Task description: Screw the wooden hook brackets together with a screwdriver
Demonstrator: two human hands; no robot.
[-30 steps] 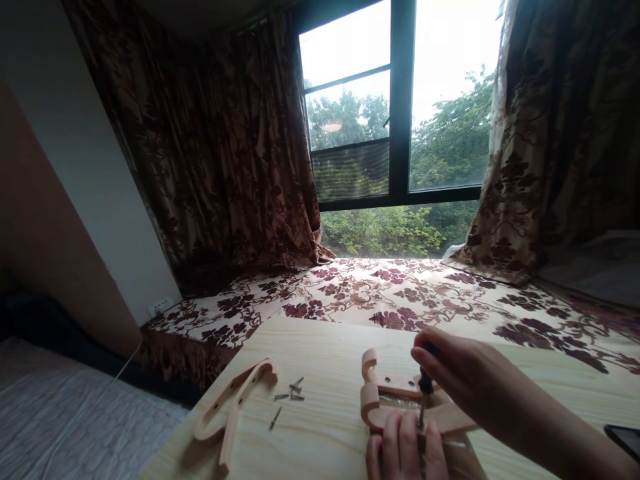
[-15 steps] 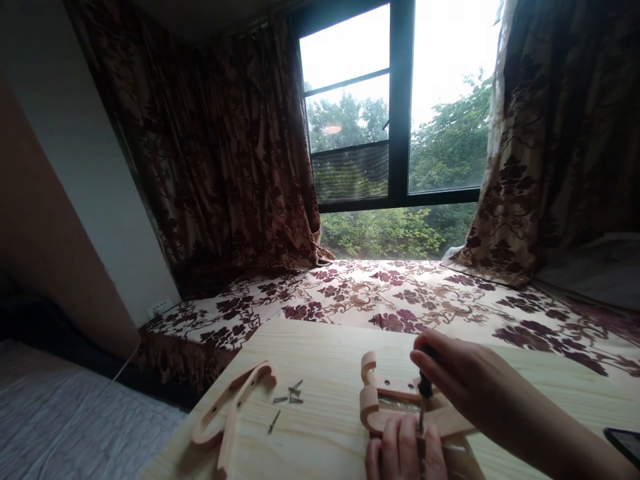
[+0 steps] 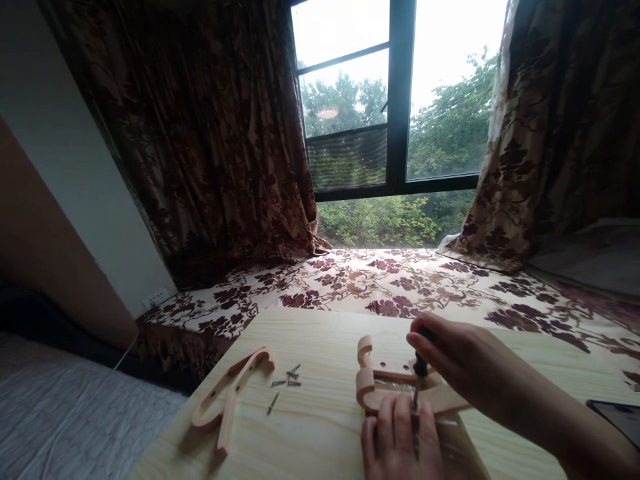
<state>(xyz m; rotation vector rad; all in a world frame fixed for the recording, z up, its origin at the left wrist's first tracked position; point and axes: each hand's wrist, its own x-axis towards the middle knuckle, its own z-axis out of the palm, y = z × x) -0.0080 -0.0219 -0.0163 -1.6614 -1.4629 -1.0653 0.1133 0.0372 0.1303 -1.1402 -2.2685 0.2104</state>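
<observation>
My right hand (image 3: 447, 353) is wrapped round the dark handle of a screwdriver (image 3: 419, 367), which stands nearly upright. Its shaft points down at a curved wooden hook (image 3: 375, 400); the tip meets the wood close to my left fingers. With bent fingers, my left hand (image 3: 400, 433) presses this hook from the near side, over a clear plastic bag (image 3: 463, 443). Just behind lies a second wooden hook (image 3: 390, 369) with dark screw holes, partly covered by my right hand and the tool. Left of the hands, several loose screws (image 3: 293, 379) lie on the pale wooden board (image 3: 320, 340).
Two more wooden hooks (image 3: 227, 413) rest against each other on the board's left side. A dark phone-like device (image 3: 615, 423) is at the right edge. Beyond the board is a flower-patterned window seat (image 3: 345, 273), with curtains (image 3: 240, 167) and a window behind.
The view has tipped slightly downward, so everything sits higher in the picture. Both hands keep their places on the screwdriver and hook; the loose screws have not moved.
</observation>
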